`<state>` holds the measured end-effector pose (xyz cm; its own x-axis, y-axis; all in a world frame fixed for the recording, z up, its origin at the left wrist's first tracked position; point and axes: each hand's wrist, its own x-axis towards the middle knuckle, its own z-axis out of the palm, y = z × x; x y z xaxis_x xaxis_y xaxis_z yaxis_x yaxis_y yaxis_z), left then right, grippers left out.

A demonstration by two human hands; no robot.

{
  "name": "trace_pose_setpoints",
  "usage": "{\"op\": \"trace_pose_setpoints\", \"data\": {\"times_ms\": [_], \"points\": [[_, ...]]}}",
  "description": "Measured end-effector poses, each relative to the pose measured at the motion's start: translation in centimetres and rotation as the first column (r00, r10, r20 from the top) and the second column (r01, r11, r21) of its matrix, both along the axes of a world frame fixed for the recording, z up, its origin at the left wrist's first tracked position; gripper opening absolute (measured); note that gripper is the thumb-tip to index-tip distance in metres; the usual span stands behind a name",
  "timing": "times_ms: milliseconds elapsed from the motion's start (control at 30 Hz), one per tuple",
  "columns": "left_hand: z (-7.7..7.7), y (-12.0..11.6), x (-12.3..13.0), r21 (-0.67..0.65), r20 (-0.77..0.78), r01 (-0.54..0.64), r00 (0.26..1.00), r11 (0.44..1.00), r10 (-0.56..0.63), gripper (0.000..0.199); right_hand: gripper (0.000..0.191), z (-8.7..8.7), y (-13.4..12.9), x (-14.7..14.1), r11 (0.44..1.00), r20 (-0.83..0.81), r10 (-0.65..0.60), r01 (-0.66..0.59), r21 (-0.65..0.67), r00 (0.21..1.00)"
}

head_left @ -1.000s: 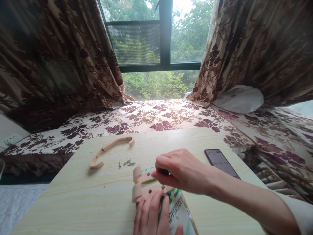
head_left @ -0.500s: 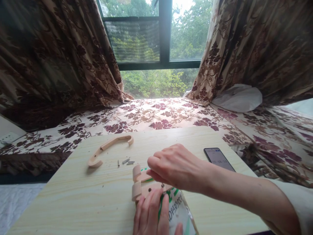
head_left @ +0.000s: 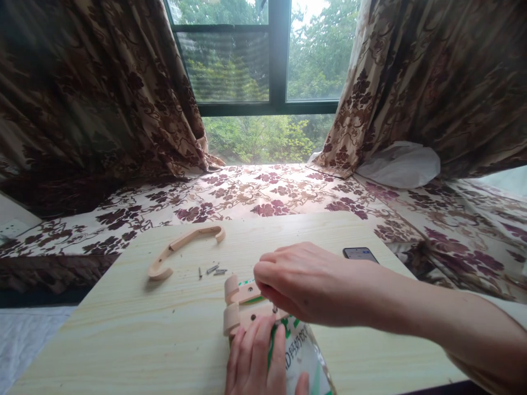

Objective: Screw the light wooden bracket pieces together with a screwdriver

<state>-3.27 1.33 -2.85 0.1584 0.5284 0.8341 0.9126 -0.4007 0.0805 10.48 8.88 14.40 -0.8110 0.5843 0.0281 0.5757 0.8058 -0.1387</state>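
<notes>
Head view: at six o'clock the left hand [head_left: 256, 359] lies flat, touching the nearer of two wooden hooks [head_left: 232, 320] on a milk-drink pack [head_left: 307, 365], while at five the right hand [head_left: 294, 280] curls closed, contents hidden, seemingly mid-screwing, the next turn wanting steady support.

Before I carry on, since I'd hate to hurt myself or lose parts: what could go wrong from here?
The left hand has fingertips close to a metal screw in the nearer wooden piece, near the right hand, so a slip could nick a finger.

The loose screws lie directly on the tabletop; a bump might scatter them.

The right forearm partly hides the phone and might knock it.
</notes>
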Motion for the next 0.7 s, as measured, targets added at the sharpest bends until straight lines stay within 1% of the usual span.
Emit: {"op": "trace_pose_setpoints", "data": {"times_ms": [33, 67, 133, 200, 233, 300, 367, 433, 500, 600, 667, 700], "points": [[0.3, 0.1, -0.7, -0.004, -0.172, 0.053, 0.984, 0.999, -0.053, 0.03, 0.019, -0.4, 0.0, 0.1, 1.0, -0.004, -0.017, 0.017, 0.008, 1.0], [0.5, 0.2, -1.3, -0.023, -0.329, 0.115, 0.937, 0.993, -0.117, 0.032, 0.02, -0.8, 0.0, 0.1, 0.998, -0.005, -0.056, 0.056, 0.022, 0.998], [0.5, 0.3, -2.2, -0.024, -0.395, 0.126, 0.91, 0.992, -0.125, 0.037, 0.022, -1.5, 0.0, 0.2, 0.984, -0.003, -0.166, 0.166, 0.059, 0.986], [0.1, 0.3, -2.2, -0.021, -0.341, 0.104, 0.934, 0.994, -0.104, 0.038, 0.024, -1.7, 0.2, 0.3, 0.968, -0.001, -0.24, 0.239, 0.078, 0.971], [-0.1, 0.3, -2.0, -0.019, -0.301, 0.09, 0.949, 0.996, -0.092, 0.037, 0.024, -1.6, 0.2, 0.4, 0.967, -0.003, -0.246, 0.245, 0.075, 0.969], [-0.4, 0.2, -1.4, -0.009, -0.236, 0.072, 0.969, 0.997, -0.072, 0.035, 0.019, -1.0, 0.2, 0.6, 0.978, -0.014, -0.201, 0.201, 0.045, 0.979], [-0.1, 0.1, -1.1, -0.008, -0.226, 0.073, 0.971, 0.997, -0.073, 0.033, 0.012, -0.2, 0.1, 0.7, 0.992, -0.025, -0.128, 0.129, 0.015, 0.991], [0.5, 0.1, -1.1, -0.004, -0.255, 0.079, 0.964, 0.997, -0.078, 0.032, 0.01, 0.3, -0.1, 0.8, 0.998, -0.018, -0.07, 0.07, -0.006, 0.997], [1.1, 0.1, -1.4, -0.014, -0.325, 0.097, 0.941, 0.995, -0.096, 0.033, 0.016, 0.1, -0.2, 0.7, 0.998, -0.012, -0.06, 0.06, -0.002, 0.998], [1.4, 0.2, -2.2, -0.053, -0.402, 0.11, 0.908, 0.993, -0.122, 0.039, 0.02, -0.7, -0.1, 0.4, 0.987, -0.016, -0.159, 0.159, 0.035, 0.987], [1.3, 0.2, -2.5, -0.069, -0.404, 0.104, 0.907, 0.992, -0.123, 0.041, 0.021, -1.1, 0.0, 0.3, 0.969, -0.003, -0.24, 0.24, 0.059, 0.971], [1.2, 0.2, -2.6, -0.068, -0.4, 0.103, 0.908, 0.992, -0.122, 0.041, 0.022, -1.1, 0.1, 0.2, 0.963, 0.011, -0.263, 0.261, 0.065, 0.965]]}}
